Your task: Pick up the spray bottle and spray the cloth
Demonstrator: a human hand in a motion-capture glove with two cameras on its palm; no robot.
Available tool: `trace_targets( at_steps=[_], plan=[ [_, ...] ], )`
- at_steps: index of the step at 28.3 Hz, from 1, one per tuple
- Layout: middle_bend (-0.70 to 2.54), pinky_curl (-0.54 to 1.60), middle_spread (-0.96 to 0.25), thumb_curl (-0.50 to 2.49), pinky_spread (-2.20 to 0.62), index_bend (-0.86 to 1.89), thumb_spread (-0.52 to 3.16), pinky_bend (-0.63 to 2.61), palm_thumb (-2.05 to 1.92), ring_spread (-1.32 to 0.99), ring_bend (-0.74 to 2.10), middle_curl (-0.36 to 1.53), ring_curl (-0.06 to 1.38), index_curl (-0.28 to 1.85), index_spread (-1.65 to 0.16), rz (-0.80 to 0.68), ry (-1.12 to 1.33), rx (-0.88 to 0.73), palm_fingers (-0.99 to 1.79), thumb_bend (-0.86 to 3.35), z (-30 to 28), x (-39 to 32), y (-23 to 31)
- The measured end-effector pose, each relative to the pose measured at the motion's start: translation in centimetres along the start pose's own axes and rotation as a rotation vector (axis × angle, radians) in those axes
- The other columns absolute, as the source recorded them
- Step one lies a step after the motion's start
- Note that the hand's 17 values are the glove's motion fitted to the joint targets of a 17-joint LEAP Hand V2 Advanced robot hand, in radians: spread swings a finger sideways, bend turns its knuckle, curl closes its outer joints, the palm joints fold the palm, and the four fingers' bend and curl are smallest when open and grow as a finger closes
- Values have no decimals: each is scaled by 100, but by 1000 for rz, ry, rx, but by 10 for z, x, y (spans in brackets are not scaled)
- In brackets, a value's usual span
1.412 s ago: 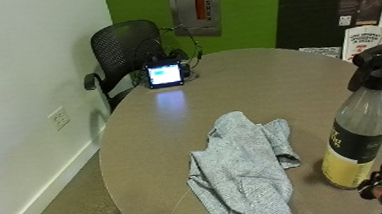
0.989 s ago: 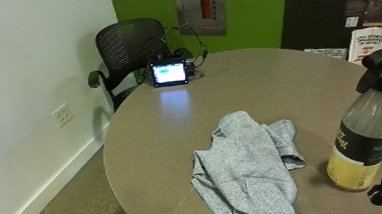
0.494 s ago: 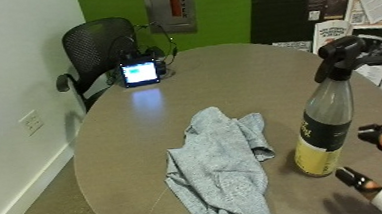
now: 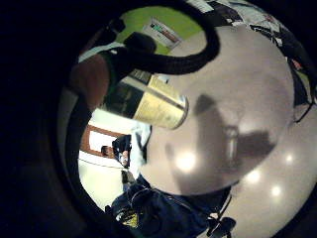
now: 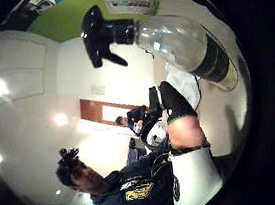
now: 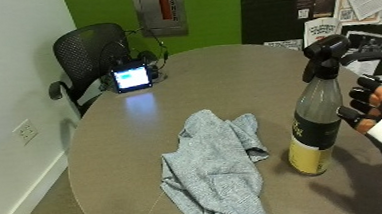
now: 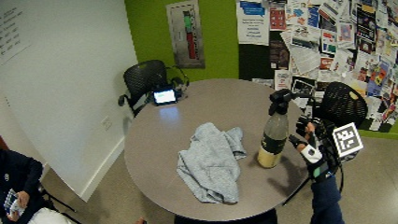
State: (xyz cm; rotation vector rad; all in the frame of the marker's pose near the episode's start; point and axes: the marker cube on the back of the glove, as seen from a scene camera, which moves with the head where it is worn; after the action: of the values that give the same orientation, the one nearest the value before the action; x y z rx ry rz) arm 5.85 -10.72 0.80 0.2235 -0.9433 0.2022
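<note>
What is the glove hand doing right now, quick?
Right hand: open, fingers spread, just beside the spray bottle, not holding it yet.

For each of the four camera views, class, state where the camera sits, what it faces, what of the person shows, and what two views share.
Outside view: across the table; spray bottle, cloth, right hand open beside the bottle.
Wide outside view: high above; the whole table, forearm.
Little finger palm view: on the palm; bottle's base, a fingertip.
Thumb palm view: on the palm; bottle's trigger head, thumb.
Shared: both palm views show the bottle.
</note>
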Motion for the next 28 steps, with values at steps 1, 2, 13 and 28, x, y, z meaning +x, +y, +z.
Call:
trace_targets(
  at_steps=[1, 2, 13, 28],
  plan=[
    [17, 35, -5, 36, 18, 9, 111, 43, 68, -8, 29, 31, 32, 24, -36, 4, -33, -8, 51, 13, 2, 6, -7],
    [18, 36, -4, 36, 20, 9, 111, 43, 68, -7, 29, 31, 32, 23, -37, 4, -58, -17, 48, 12, 5, 12, -14],
    [16, 36, -1, 37, 29, 15, 100, 51, 68, 0, 25, 28, 29, 22, -41, -56, -108, -97, 33, 0, 26, 43, -40],
    [20, 30, -8, 46, 27, 17, 100, 27, 87, -11, 40, 31, 32, 29, -36, -233, -120, -126, 70, 5, 6, -25, -76]
  ],
)
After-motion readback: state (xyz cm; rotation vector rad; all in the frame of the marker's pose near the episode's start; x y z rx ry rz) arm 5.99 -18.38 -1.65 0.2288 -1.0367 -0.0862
